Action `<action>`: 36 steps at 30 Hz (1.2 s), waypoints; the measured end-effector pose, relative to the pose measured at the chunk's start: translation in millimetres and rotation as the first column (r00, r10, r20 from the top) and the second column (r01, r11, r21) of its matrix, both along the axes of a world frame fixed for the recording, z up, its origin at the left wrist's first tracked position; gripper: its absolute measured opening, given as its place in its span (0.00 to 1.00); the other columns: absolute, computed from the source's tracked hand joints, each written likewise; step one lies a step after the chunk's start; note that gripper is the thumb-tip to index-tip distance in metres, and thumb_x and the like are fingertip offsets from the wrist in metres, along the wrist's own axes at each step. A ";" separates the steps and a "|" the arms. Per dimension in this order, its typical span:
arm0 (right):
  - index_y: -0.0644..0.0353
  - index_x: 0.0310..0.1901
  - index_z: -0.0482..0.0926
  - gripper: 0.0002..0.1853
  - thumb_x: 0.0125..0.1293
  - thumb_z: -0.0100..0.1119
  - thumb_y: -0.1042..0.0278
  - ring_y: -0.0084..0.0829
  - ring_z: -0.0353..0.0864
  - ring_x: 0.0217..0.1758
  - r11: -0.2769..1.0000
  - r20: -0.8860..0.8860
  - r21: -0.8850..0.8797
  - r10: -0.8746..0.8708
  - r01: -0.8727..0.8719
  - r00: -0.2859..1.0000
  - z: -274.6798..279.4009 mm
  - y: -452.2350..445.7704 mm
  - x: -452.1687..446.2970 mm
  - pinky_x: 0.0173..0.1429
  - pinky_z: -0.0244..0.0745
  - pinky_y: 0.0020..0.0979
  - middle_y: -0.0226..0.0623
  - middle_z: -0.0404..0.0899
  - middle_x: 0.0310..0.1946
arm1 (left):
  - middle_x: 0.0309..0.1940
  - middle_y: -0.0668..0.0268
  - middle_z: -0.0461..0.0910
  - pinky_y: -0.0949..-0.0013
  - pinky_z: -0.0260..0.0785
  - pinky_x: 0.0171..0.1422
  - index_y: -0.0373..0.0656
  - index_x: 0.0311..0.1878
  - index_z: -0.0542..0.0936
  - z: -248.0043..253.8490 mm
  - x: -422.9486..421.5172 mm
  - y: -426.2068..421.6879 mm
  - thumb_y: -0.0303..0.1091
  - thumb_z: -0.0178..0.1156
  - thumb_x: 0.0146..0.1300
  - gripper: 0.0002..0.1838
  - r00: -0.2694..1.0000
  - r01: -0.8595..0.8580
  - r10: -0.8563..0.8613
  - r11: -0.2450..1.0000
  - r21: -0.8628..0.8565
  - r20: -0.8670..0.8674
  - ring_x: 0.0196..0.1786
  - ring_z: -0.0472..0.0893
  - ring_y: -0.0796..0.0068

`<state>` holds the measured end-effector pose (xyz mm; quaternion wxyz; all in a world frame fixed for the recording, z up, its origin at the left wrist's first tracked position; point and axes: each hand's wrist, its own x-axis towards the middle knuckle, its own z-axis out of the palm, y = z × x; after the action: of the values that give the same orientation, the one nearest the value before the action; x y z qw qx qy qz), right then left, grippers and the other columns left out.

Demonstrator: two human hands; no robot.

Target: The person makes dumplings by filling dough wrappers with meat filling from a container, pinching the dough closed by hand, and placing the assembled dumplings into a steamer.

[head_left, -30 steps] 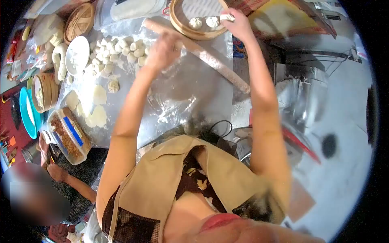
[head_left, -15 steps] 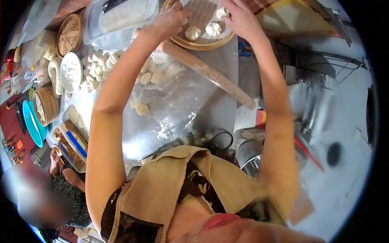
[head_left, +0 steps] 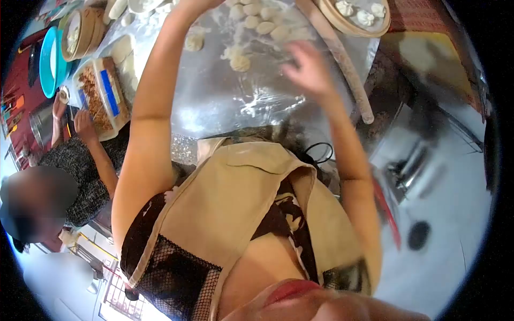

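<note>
My left hand [head_left: 202, 4] is at the top edge of the view, mostly cut off, so its fingers are hidden. Blurred by motion, my right hand [head_left: 309, 72] is over the metal table [head_left: 203, 101], its fingers apart and nothing in it. Just beyond it lie several small flattened dough pieces [head_left: 264, 27]. A floury dough lump [head_left: 240, 63] and another dough lump [head_left: 194, 41] rest between my arms. To the right of my right hand is a long wooden rolling pin [head_left: 342, 60]. Past the pin, a bamboo steamer [head_left: 356, 32] holds pleated buns [head_left: 365, 17].
At the left, another person's hand [head_left: 84, 124] is beside a plastic box of filling [head_left: 110, 92]; their other hand [head_left: 60, 107] holds a round dough wrapper [head_left: 65, 95]. A teal basin [head_left: 49, 63] and another bamboo steamer [head_left: 88, 33] stand farther back.
Both my hands have left the bamboo steamer. My right hand has come back toward me over the table. The view has shifted, so the steamer and rolling pin appear farther up and right.
</note>
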<state>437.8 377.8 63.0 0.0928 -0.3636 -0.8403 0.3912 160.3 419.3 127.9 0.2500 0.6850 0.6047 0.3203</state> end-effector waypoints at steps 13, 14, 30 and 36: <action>0.56 0.44 0.74 0.14 0.55 0.48 0.75 0.46 0.70 0.50 0.957 0.254 0.227 0.121 -0.181 0.960 -65.9 -97.9 -63.5 0.52 0.70 0.43 0.45 0.70 0.47 | 0.52 0.58 0.69 0.56 0.65 0.58 0.51 0.50 0.74 -113.0 -7.5 -167.5 0.31 0.60 0.48 0.22 0.890 -0.361 0.227 0.881 -0.306 -0.396 0.54 0.68 0.49; 0.57 0.44 0.74 0.14 0.54 0.49 0.75 0.46 0.71 0.49 0.980 0.206 0.173 0.066 -0.102 0.976 -66.5 -96.6 -51.0 0.52 0.69 0.42 0.45 0.70 0.46 | 0.51 0.58 0.69 0.55 0.66 0.56 0.51 0.49 0.74 -112.7 -3.5 -167.6 0.32 0.61 0.48 0.21 0.912 -0.299 0.172 0.900 -0.317 -0.373 0.54 0.68 0.50; 0.62 0.43 0.76 0.18 0.47 0.62 0.71 0.33 0.78 0.44 0.832 -0.274 -0.197 -0.555 0.519 0.785 -15.9 52.0 51.3 0.49 0.72 0.32 0.41 0.78 0.40 | 0.40 0.57 0.72 0.61 0.68 0.48 0.44 0.44 0.74 -106.9 103.2 -113.0 0.27 0.61 0.44 0.19 0.989 0.112 -0.143 0.900 -0.422 -0.044 0.46 0.73 0.57; 0.58 0.44 0.77 0.19 0.48 0.61 0.68 0.44 0.77 0.47 0.846 -0.206 0.287 -0.403 0.449 0.892 -13.7 239.1 75.7 0.52 0.71 0.36 0.46 0.77 0.43 | 0.37 0.62 0.77 0.70 0.69 0.43 0.42 0.48 0.75 -45.2 129.9 26.9 0.29 0.63 0.47 0.21 0.979 0.128 -0.063 0.930 -0.345 0.195 0.37 0.74 0.74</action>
<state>513.5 616.9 49.2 0.2939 -0.4928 -0.7829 0.2402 290.3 446.2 82.8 0.4387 0.6253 0.5934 0.2537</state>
